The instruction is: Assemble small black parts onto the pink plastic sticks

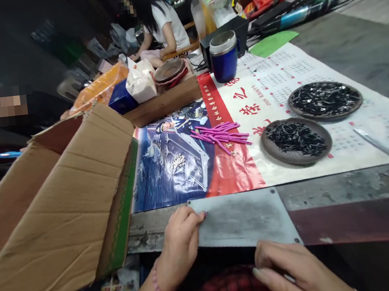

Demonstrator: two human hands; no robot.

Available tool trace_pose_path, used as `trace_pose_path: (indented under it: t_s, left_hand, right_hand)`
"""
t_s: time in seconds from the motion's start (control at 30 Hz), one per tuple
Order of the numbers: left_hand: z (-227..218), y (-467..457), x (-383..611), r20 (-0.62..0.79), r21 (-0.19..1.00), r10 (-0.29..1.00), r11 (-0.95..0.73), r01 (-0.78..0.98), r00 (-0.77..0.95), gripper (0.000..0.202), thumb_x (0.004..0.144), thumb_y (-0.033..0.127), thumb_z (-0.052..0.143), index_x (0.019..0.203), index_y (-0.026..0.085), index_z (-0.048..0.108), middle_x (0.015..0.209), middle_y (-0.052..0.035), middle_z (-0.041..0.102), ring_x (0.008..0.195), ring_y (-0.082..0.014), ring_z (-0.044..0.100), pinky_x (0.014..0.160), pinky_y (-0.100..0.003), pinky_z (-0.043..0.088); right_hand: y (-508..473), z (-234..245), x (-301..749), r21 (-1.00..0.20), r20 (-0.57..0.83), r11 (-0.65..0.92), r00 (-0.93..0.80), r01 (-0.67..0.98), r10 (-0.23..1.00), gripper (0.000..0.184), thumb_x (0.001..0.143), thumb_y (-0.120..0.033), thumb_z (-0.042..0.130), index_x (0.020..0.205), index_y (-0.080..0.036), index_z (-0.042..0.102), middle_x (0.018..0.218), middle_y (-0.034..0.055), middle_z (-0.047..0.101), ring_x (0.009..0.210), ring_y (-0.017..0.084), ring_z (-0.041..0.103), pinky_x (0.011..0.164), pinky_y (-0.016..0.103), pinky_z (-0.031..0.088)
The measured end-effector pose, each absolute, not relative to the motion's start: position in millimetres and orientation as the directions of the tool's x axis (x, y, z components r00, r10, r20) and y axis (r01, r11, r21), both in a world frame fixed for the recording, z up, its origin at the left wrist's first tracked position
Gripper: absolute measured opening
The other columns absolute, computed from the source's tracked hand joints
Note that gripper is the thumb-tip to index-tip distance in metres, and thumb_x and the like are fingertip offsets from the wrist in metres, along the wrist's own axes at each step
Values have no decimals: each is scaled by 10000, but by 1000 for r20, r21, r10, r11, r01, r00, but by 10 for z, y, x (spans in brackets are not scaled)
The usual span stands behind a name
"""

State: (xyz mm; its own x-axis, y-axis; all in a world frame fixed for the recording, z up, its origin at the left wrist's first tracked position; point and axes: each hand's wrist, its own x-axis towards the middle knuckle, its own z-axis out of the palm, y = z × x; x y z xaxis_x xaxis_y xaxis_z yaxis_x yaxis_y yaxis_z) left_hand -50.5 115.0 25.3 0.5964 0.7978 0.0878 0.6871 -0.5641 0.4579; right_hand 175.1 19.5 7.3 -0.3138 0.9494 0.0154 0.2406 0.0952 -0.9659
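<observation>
My left hand (180, 246) rests at the near edge of the table, fingers curled, pinching a small purple piece at the left end of a grey metal plate (244, 219). My right hand (291, 269) lies lower right below the plate's near edge, fingers loosely bent, with nothing seen in it. Further out on a printed poster (173, 175) lie a bunch of purple sticks (221, 135) and a little heap of small silver parts (178, 161). Two round dishes of black parts (296, 140) (325, 99) stand to the right.
A big open cardboard box (54, 202) fills the left side. Behind stand a blue cup (224, 56), a wooden block (164, 103) and a white bag (141, 81). A metal strip (386, 148) lies at right. A seated person (164, 23) is at the far back.
</observation>
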Motion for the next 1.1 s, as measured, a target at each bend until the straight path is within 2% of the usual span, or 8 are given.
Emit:
trace_pose_path:
  t_s: [0.1,0.23,0.33,0.47,0.7,0.87,1.0,1.1]
  left_hand:
    - [185,1100,-419,127,475,807,-560,679,577,291,952,53,424,967,166,692,847,-79,622,807,-216,557,746,-352,460]
    - [167,1044,-217,166,647,847,-480,592,506,251,957,82,439,947,168,674,860,-70,645,825,-200,604,749,-326,500]
    - [205,933,-185,-27,931,954,-84,354,298,126,969,196,532,961,160,652,780,-22,618,680,-146,597,628,-254,493]
    - [198,684,-182,-305,942,922,329,-68,237,182,925,327,669,1007,165,657,651,44,535,545,-79,481,534,-183,403]
    - [100,432,-28,-246,913,941,305,-271,231,229,960,415,636,1070,216,615,787,26,593,472,-27,386,445,-149,332]
    - [39,303,68,-28,981,996,43,-188,80,227,1010,403,539,1113,215,615,1003,-71,702,889,-177,663,840,-295,535]
    - [-48,245,106,-4,989,1000,7,-147,22,279,1009,432,514,1081,185,622,1006,-101,715,924,-219,686,842,-325,557]
    - [-105,233,104,10,988,1000,-10,-153,5,266,1011,416,515,1034,180,635,977,-93,721,893,-208,689,828,-318,561]
  right_hand:
    - [229,58,1651,-973,6,76,-304,219,953,320,1033,-336,457,739,-228,517,684,-24,610,629,125,610,604,205,490]
    - [290,39,1539,-965,96,149,-240,214,966,218,1029,-289,451,856,-229,570,765,-2,643,664,134,634,591,209,499]
    - [337,41,1534,-942,164,191,-120,277,979,149,1022,-263,473,964,-231,606,820,9,666,705,142,668,619,212,524]
    - [414,36,1467,-888,295,282,-20,364,955,80,995,-241,544,993,-216,621,873,27,678,772,156,682,697,230,538]
    - [521,102,1302,-884,319,300,-7,358,948,185,994,-213,513,821,-202,577,713,0,615,611,132,617,576,220,483]
    - [544,110,1242,-816,457,413,14,404,889,206,998,-218,494,796,-212,532,646,-25,547,525,112,557,496,209,429]
    - [564,43,1170,-647,608,491,7,584,794,287,1011,-156,424,737,-222,478,570,-41,477,458,105,484,467,243,349]
    - [573,17,1149,-664,571,464,-2,586,821,356,1031,-189,404,678,-229,431,530,-50,442,429,100,460,445,243,334]
